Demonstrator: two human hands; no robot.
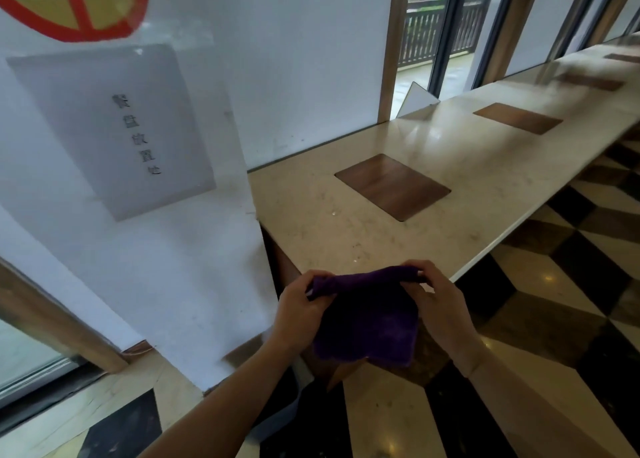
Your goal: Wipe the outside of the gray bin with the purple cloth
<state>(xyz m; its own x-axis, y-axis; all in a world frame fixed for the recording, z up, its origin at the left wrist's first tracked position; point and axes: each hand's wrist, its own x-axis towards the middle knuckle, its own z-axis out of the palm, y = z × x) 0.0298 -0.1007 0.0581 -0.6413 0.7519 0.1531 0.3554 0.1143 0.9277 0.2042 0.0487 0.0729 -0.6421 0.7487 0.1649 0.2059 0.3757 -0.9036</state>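
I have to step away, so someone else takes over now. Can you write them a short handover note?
Left hand and right hand each pinch the top edge of the purple cloth, held spread in the air by the end of the marble counter. The gray bin sits on the floor below the left forearm, mostly hidden. Cloth is not touching the bin. Left: wipe its outside.

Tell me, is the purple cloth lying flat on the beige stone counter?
No, the purple cloth hangs in the air, pinched along its top edge by the left hand and right hand.
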